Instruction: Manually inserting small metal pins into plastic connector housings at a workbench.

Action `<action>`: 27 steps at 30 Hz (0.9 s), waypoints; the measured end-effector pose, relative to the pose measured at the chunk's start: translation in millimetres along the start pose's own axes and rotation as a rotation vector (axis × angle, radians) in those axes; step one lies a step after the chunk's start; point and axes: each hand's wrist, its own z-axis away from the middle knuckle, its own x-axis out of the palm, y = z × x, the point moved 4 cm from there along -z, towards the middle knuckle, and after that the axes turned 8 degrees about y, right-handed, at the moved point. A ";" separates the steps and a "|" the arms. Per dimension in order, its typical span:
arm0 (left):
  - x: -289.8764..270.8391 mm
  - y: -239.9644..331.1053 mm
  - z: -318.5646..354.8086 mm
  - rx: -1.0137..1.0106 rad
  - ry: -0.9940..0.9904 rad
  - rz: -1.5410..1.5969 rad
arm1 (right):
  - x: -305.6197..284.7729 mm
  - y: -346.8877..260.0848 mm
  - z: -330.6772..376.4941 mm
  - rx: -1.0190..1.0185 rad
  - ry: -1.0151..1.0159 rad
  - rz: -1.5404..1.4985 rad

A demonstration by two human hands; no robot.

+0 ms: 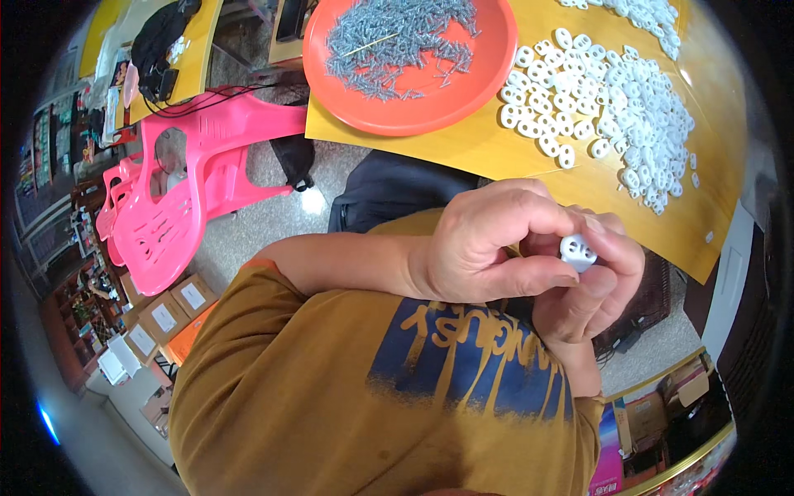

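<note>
Close in front of my chest, a small white plastic piece with two holes [578, 253] is pinched between my fingertips, its holed face turned up. My left hand [488, 240] is closed, with its thumb tip at the piece's left side. The fingers of my right hand [608, 285] curl around the other side and grip it too. Part of the piece is hidden by the fingers. Beyond my hands, many similar white two-hole pieces [554, 91] lie spread on the yellow table [413, 153].
A round red-orange tray [405, 120] full of grey screws [364, 50] stands on the table, a thin stick lying on them. Pink plastic chairs [186, 178] are at the left. Cardboard boxes [165, 314] stand behind them. Another yellow table [194, 62] holds black cloth.
</note>
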 end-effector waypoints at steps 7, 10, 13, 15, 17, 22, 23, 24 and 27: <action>-2.5 6.7 -4.9 -0.029 0.021 -0.167 | -2.2 2.2 0.7 -0.026 0.046 0.027; -0.9 7.5 -8.4 -0.077 -0.004 -0.203 | -6.4 6.6 4.3 0.012 0.069 0.036; -0.7 2.2 -6.3 -0.208 0.119 -0.070 | -7.3 9.5 2.7 0.012 0.046 0.003; 0.5 6.0 -9.2 -0.290 0.136 0.028 | -10.0 7.4 6.7 0.063 0.081 -0.027; -2.4 2.7 -12.0 -0.458 0.162 0.084 | -12.0 10.2 4.7 0.089 0.120 -0.063; -30.6 3.4 -47.0 -0.570 0.255 0.036 | -25.2 13.6 8.1 0.068 0.179 0.020; -42.0 0.1 -60.8 -0.539 0.291 -0.017 | -29.9 15.1 10.5 0.058 0.191 0.072; -57.3 1.5 -79.5 -0.518 0.325 -0.070 | -34.3 16.2 12.3 0.050 0.204 0.127; -100.5 19.0 -156.8 -0.231 0.392 -0.459 | -40.8 13.9 15.3 0.022 0.207 0.162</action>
